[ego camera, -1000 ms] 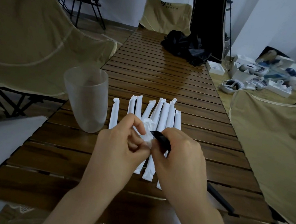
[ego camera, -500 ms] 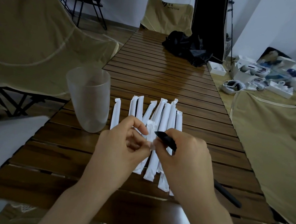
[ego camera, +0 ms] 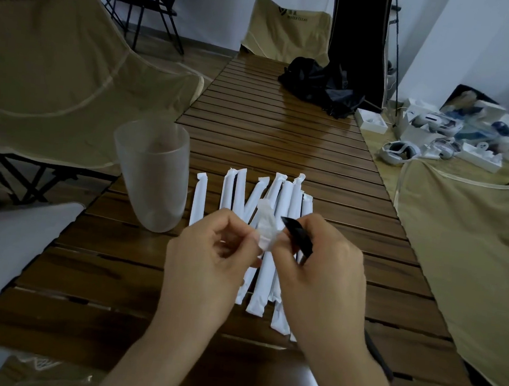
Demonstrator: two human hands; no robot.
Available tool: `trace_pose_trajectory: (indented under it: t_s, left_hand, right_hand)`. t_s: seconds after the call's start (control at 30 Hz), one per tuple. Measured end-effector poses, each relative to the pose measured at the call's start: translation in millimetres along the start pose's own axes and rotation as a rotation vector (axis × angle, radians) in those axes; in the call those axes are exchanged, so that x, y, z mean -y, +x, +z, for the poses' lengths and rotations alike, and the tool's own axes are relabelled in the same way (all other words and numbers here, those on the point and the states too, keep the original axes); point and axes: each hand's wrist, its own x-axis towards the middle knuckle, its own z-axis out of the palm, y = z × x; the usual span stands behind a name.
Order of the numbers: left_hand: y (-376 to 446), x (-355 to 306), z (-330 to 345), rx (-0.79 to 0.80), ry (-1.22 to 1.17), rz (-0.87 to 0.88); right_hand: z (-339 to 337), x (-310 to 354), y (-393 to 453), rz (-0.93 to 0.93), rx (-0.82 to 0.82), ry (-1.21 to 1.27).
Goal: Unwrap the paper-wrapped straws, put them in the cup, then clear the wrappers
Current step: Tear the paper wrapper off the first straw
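A crumpled strip of white paper wrapper (ego camera: 265, 225) is pinched between the two hands above the dark brown slatted wooden bench (ego camera: 283, 139). The left hand (ego camera: 209, 260) is held with its fingers curled, and the lower part of the wrapper is gripped between its thumb and forefinger. The right hand (ego camera: 320, 267) is closed on a slim black straw (ego camera: 297, 236), whose slanted tip is seen projecting up and to the left from between the fingers, just beside the wrapper; the wrapper is also touched by the right fingertips. Whether the far end of the straw is out of the paper cannot be told, since it is hidden by the hand.

Beneath and beyond the hands, a row of white paper-wrapped straws (ego camera: 283, 202) is laid lengthwise across the slats, side by side and partly overlapping, with one lying slightly apart on the left. A tall frosted translucent plastic cup (ego camera: 152, 176) is stood upright on the bench to the left of the row, near its leftmost piece; no straws are visible in it.

At the far end of the bench a heap of crumpled black fabric (ego camera: 319, 87) is seen. Beige fabric folding chairs (ego camera: 57, 65) are placed on either side and at the far end. On the floor to the right, white boxes and headsets (ego camera: 423, 134) are scattered.
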Motion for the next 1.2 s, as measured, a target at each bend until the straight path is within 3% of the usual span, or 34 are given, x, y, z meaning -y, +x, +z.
trace_pose_trajectory:
  t_s: [0.17, 0.33, 0.43, 0.53, 0.67, 0.73, 0.87, 0.97, 1.13, 1.2]
  left_hand:
    - [4.3, 5.4, 2.2, -0.007, -0.072, -0.154]
    - [3.6, 19.8, -13.9, 0.131, 0.366, 0.026]
    - [3.9, 25.5, -22.3, 0.187, 0.556, 0.011]
    - [5.3, 29.3, -23.0, 0.242, 0.605, -0.038]
    - [5.3, 33.0, -21.4, 0.293, 0.606, -0.084]
    - [6.1, 34.7, -21.5, 0.332, 0.582, -0.095]
    - [3.6, 25.6, -22.0, 0.451, 0.437, -0.129]
    - [1.9, 18.3, -17.1, 0.552, 0.366, -0.175]
    - [9.1, 13.3, -25.2, 0.556, 0.326, -0.191]
    - [14.0, 10.6, -37.6, 0.532, 0.288, -0.198]
  right_hand:
    - [1.5, 1.5, -1.3, 0.073, 0.008, 0.007]
    - [-14.8, -6.4, 9.3, 0.114, 0.069, -0.357]
    - [-28.8, -20.6, 16.7, 0.263, 0.131, -0.580]
    - [-33.4, -29.7, 15.7, 0.382, 0.166, -0.691]
    - [-32.2, -31.1, 15.8, 0.383, 0.188, -0.688]
    - [-31.6, -24.3, 17.1, 0.336, 0.220, -0.624]
    - [-29.6, -0.6, 17.2, 0.007, 0.204, -0.374]
    - [-26.1, 15.5, 15.4, -0.174, 0.284, -0.286]
    - [-11.9, 7.8, 15.5, -0.327, 0.500, -0.477]
    - [-3.0, 0.8, 13.8, -0.387, 0.487, -0.528]
